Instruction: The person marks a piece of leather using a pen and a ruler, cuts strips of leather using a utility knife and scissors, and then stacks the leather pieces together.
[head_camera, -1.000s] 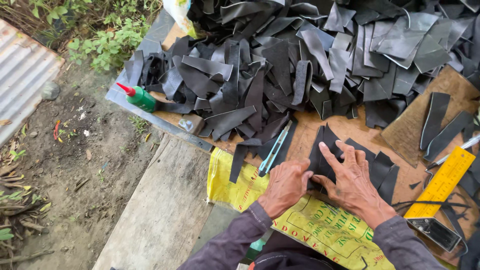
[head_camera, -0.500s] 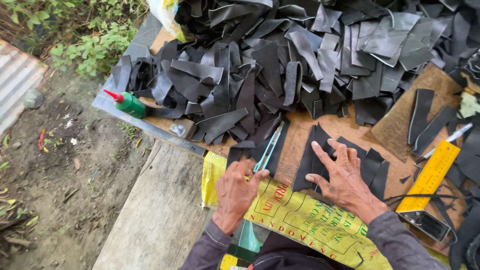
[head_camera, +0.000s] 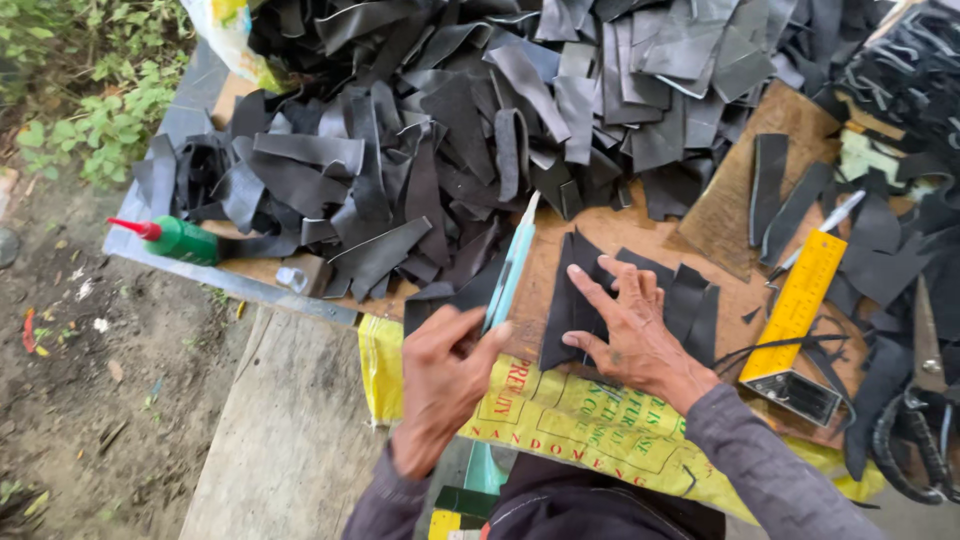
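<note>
My left hand is closed around the lower end of a light-blue utility knife, which lies slanted on the brown board with its tip pointing away from me. My right hand lies flat with fingers spread on a small stack of cut black rubber pieces near the board's front edge. More cut black pieces lie just right of that hand. The knife sits immediately left of the stack.
A big heap of black rubber strips covers the far half of the table. A green bottle with a red nozzle lies at the left edge. A yellow ruler, a pen and scissors lie right. A yellow sack hangs over the front.
My left hand left the rubber stack, moved left and took hold of the light-blue knife that lay on the board. The right hand stayed pressed on the stack.
</note>
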